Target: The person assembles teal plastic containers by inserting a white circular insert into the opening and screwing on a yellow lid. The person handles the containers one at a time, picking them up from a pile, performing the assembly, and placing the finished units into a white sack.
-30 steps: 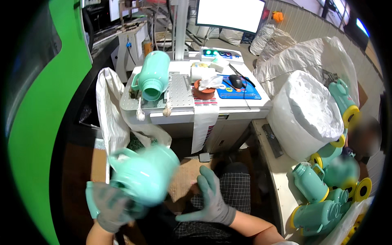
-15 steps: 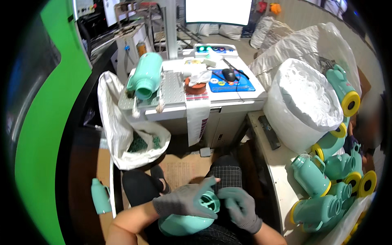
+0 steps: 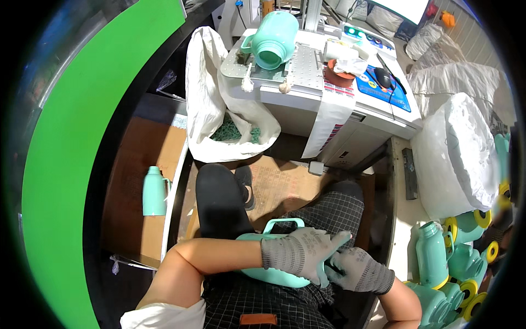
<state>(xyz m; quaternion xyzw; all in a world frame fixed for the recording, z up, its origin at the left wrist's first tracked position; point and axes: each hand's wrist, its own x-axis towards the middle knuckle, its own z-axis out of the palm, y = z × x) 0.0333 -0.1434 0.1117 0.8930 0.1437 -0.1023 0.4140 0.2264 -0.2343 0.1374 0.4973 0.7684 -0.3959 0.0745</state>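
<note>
A mint-green thermos jug body (image 3: 257,278) lies sideways across my lap, its handle (image 3: 285,221) facing away from me and its mouth end toward the right. My gloved left hand (image 3: 307,252) wraps over the neck end, thumb and fingers spread around it. Close against that end is my gloved right hand (image 3: 359,268), its fingers curled at the mouth. Those fingertips are partly hidden, so whatever they pinch cannot be made out. The mouth opening itself is covered by my hands.
Another jug body (image 3: 272,41) lies on the perforated plate of the white bench (image 3: 378,118). A white sack (image 3: 205,109) holds green scraps. One jug (image 3: 154,192) stands at left. At right are a white bag (image 3: 438,164) and several jugs (image 3: 430,249) with yellow rings.
My view has swung to the right and down. The jug has turned so its mouth no longer faces up at me, and my right hand has closed in on the mouth.
</note>
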